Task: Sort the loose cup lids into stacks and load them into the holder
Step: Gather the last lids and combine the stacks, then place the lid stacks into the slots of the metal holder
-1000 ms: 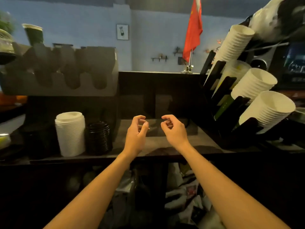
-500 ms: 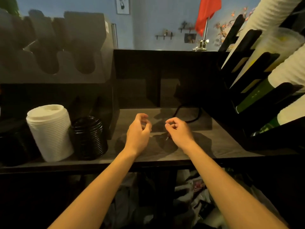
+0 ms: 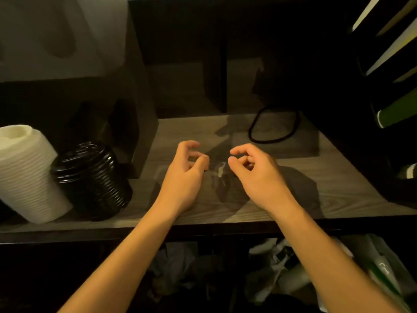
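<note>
A tall stack of white cup lids leans at the left of the wooden counter, with a shorter stack of black lids against its right side. Both hands hover low over the middle of the counter, a little apart. My left hand and my right hand have curled fingers, thumb against fingertip. Each seems to pinch an edge of a faint clear plastic film that lies between them. The grey slotted lid holder rises at the upper left.
A black cable loop lies at the back of the counter. A dark rack of cups stands along the right edge. A dark box stands behind the black lids. Crumpled bags fill the space below the counter.
The view has tilted down and closer to the counter. Both hands have dropped toward the surface and drawn slightly apart, keeping their pinching posture.
</note>
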